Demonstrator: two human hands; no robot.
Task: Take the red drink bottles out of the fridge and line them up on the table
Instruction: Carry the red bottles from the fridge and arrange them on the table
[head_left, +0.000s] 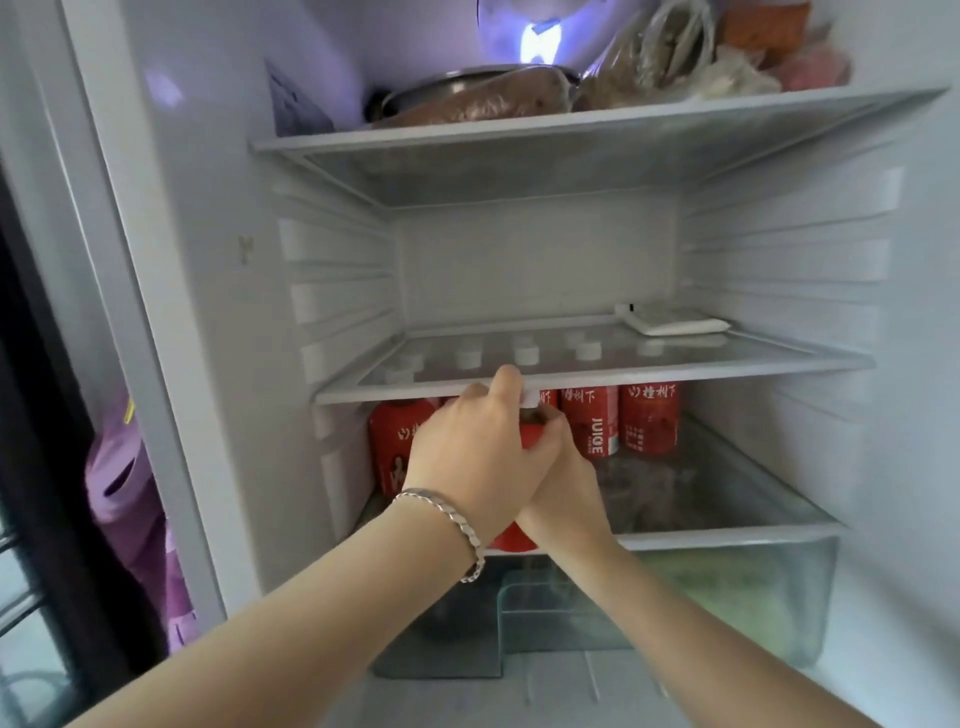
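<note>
Both hands closed around one red plastic drink bottle with white cap, held at the front edge of the lower fridge shelf. Left hand wrapped over the top and left side, thumb raised against the clear glass shelf above; silver chain bracelet on that wrist. Right hand clasped on the right side, partly under the left. Forearms extended forward, converging. Remaining red bottles upright in a row behind, beneath the glass shelf.
</note>
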